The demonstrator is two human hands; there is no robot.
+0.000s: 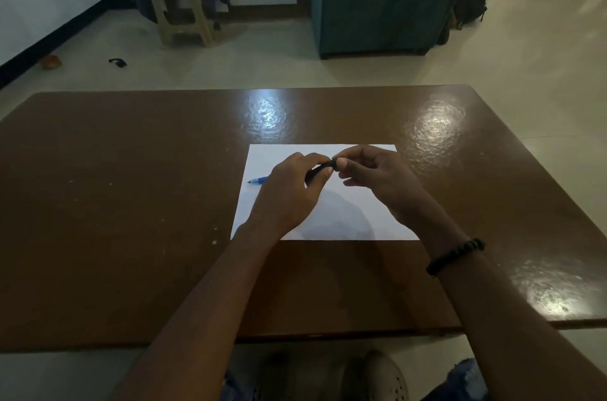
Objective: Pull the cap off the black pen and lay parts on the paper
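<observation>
Both hands pinch black pen: left hand, right hand, pen. Cap could pop, roll off desk.

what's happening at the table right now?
A person holds a small dark object between both hands above a white sheet of paper on a brown table. The left hand grips one end and the right hand pinches the other. What the object is cannot be told. A blue pen lies at the paper's left edge, partly hidden behind the left hand.
</observation>
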